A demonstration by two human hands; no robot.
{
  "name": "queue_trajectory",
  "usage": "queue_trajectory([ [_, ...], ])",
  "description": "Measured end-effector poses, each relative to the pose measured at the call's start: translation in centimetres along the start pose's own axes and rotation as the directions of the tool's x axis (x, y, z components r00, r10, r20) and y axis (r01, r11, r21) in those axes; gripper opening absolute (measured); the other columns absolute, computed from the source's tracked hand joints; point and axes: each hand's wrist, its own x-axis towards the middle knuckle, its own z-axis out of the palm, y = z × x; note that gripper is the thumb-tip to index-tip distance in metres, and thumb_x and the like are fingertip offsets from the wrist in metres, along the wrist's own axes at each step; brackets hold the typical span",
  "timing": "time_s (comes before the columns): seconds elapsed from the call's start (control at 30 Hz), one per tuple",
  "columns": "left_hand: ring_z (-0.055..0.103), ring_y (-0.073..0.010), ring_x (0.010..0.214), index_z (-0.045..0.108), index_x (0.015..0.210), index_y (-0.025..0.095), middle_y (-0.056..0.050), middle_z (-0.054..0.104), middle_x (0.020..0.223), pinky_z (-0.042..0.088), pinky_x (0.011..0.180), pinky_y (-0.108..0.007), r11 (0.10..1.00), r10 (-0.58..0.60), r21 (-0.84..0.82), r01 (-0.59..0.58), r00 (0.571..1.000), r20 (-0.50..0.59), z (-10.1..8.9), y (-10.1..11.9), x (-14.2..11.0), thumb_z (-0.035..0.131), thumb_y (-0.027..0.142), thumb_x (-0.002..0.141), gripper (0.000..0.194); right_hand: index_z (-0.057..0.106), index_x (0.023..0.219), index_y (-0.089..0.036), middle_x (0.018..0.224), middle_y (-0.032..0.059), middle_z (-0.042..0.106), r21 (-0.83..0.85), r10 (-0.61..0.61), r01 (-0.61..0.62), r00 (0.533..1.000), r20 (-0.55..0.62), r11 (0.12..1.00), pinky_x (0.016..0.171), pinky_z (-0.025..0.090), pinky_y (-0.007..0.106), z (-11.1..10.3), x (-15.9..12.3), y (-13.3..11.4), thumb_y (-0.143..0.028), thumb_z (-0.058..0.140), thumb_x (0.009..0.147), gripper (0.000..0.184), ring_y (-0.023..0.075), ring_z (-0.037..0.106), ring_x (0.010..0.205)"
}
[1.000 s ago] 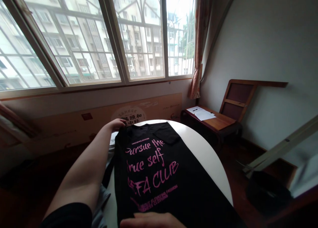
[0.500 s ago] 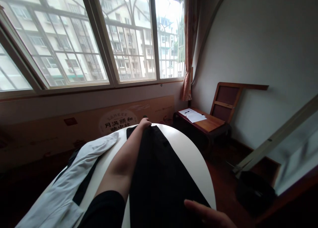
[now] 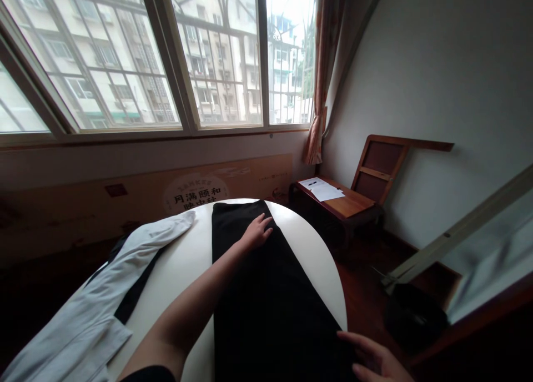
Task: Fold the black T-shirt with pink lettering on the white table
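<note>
A long black garment (image 3: 266, 293), perhaps trousers, lies flat over the white round table (image 3: 322, 265). My left hand (image 3: 257, 231) rests on its far part near the right edge, fingers spread and palm down. At the lower right, my right hand (image 3: 375, 360) touches the near right edge of the black cloth with its fingertips. Its index finger is stretched out and the thumb stands apart. Part of this hand is cut off by the frame. A light grey garment (image 3: 104, 293) lies along the table's left side, with dark cloth (image 3: 137, 293) showing beside it.
Beyond the table, a printed cardboard panel (image 3: 141, 190) stands beneath the barred window (image 3: 225, 65). A low wooden table (image 3: 353, 199) with white papers (image 3: 327, 191) is at the right back. Closer on the right are a dark bin-like object (image 3: 416, 315) and a slanting pale beam (image 3: 462, 232).
My left hand has drawn back from the garment's far end and now lies flat on it, further right. My right hand has shifted right to the cloth's edge. The view has moved slightly.
</note>
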Motion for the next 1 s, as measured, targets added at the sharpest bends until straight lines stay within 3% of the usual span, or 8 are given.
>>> queue_trajectory([
  [0.2, 0.020, -0.0352, 0.153, 0.041, 0.154, 0.022, -0.016, 0.025, 0.166, 0.019, 0.121, -0.058, 0.954, 0.002, 0.294, -0.057, 0.983, 0.184, 1.0, 3.7, -11.2, 0.047, 0.046, 0.099, 0.061, 0.053, 0.146, -0.018, 0.099, 0.0105, 0.069, -0.087, -0.069, 0.057, 0.988, -0.142, 0.995, 0.090, 0.054, 0.044, 0.0, -0.6, 1.9, -0.067, 0.069, 0.074, 0.088, 0.0283, 0.068, 0.093],
  [0.33, 0.015, -0.0367, 0.154, 0.036, 0.157, 0.023, -0.018, 0.022, 0.166, 0.013, 0.121, -0.063, 0.943, -0.029, 0.322, -0.080, 0.947, 0.320, 2.3, 7.8, -18.0, 0.045, 0.050, 0.099, 0.065, 0.052, 0.146, -0.017, 0.107, 0.0130, 0.070, -0.312, -0.104, 0.037, 0.974, -0.201, 0.949, 0.100, 0.050, 0.043, -0.3, -1.2, 2.7, -0.070, 0.063, 0.078, 0.087, 0.0311, 0.067, 0.104],
  [0.43, 0.009, -0.0384, 0.154, 0.032, 0.158, 0.023, -0.019, 0.018, 0.166, 0.010, 0.120, -0.066, 0.952, 0.037, 0.264, -0.156, 0.914, 0.405, 3.2, 10.9, -22.1, 0.048, 0.055, 0.097, 0.072, 0.041, 0.152, -0.018, 0.123, 0.0150, 0.068, -0.194, -0.063, 0.028, 0.981, -0.181, 0.981, 0.105, 0.048, 0.039, 0.1, -1.3, 2.6, -0.074, 0.053, 0.084, 0.089, 0.0299, 0.064, 0.118],
  [0.57, 0.008, -0.0367, 0.154, 0.031, 0.159, 0.024, -0.018, 0.019, 0.166, 0.009, 0.122, -0.064, 0.951, 0.232, 0.085, -0.296, 0.869, 0.438, 3.8, 14.3, -26.7, 0.046, 0.064, 0.095, 0.077, 0.016, 0.160, -0.014, 0.118, 0.0153, 0.071, 0.039, 0.033, -0.030, 0.997, -0.074, 0.999, 0.096, 0.053, 0.040, 1.2, -1.4, 1.8, -0.076, 0.051, 0.086, 0.103, 0.0276, 0.070, 0.102],
  [0.73, 0.019, -0.0363, 0.153, 0.035, 0.157, 0.023, -0.016, 0.028, 0.164, 0.016, 0.122, -0.062, 0.942, 0.321, -0.073, -0.328, 0.813, 0.485, 2.7, 16.9, -32.1, 0.056, 0.061, 0.091, 0.079, 0.026, 0.158, -0.021, 0.131, 0.0154, 0.064, 0.088, 0.062, -0.055, 0.994, -0.085, 0.995, 0.071, 0.058, 0.037, 1.9, -1.4, 1.3, -0.073, 0.062, 0.079, 0.102, 0.0264, 0.070, 0.090],
  [0.83, 0.044, -0.0307, 0.143, 0.048, 0.149, 0.031, -0.008, 0.049, 0.155, 0.032, 0.121, -0.052, 0.936, 0.349, -0.102, -0.338, 0.839, 0.419, 2.0, 17.0, -35.9, 0.065, 0.044, 0.089, 0.063, 0.036, 0.153, -0.023, 0.125, 0.0125, 0.066, 0.046, 0.113, -0.109, 0.987, -0.112, 0.993, 0.058, 0.055, 0.033, 2.0, -1.5, 1.2, -0.072, 0.065, 0.075, 0.096, 0.0238, 0.068, 0.079],
  [0.93, 0.061, -0.0278, 0.125, 0.063, 0.132, 0.034, -0.005, 0.064, 0.139, 0.050, 0.108, -0.044, 0.972, 0.207, 0.079, -0.220, 0.967, 0.147, 1.7, 15.9, -39.5, 0.068, 0.023, 0.084, 0.049, 0.043, 0.145, -0.025, 0.114, 0.0088, 0.068, 0.083, 0.125, -0.112, 0.979, -0.163, 0.990, 0.057, 0.053, 0.032, 2.3, -1.9, 1.1, -0.070, 0.064, 0.075, 0.086, 0.0232, 0.066, 0.079],
  [1.0, 0.064, -0.0302, 0.118, 0.066, 0.126, 0.031, -0.008, 0.067, 0.132, 0.056, 0.100, -0.045, 0.972, 0.101, 0.217, -0.087, 0.993, -0.054, 1.6, 15.2, -41.3, 0.068, 0.014, 0.078, 0.051, 0.050, 0.135, -0.026, 0.106, 0.0059, 0.067, 0.126, 0.143, -0.121, 0.974, -0.176, 0.985, 0.057, 0.053, 0.031, 2.5, -2.1, 0.8, -0.068, 0.064, 0.077, 0.073, 0.0223, 0.066, 0.077],
])
